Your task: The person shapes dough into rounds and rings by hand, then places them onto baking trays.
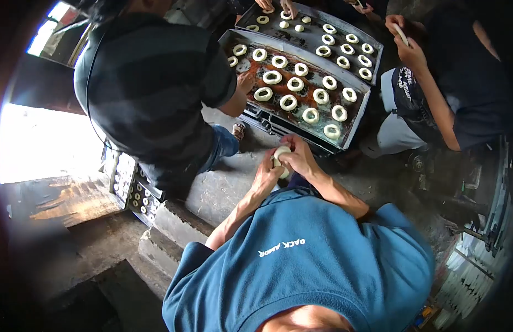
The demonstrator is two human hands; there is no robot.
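Observation:
Both of my hands meet in front of my body, just short of the near tray. My left hand [267,172] is closed around a piece of pale dough [280,155]. From the other side, my right hand [298,159] pinches the same dough, its fingers curled over the top. The dough looks rounded and bent, but my fingers hide part of its shape. Just beyond my hands lies a metal baking tray [353,130] with several dough rings [310,115] spaced in rows on its greasy surface.
Behind it, a second tray [376,74] carries more rings and small dough balls [299,28]. A person in a dark shirt [151,94] reaches over the near tray from the left. Another person [472,72] at right holds a dough strip [400,34]. Filled trays [143,199] stand lower left.

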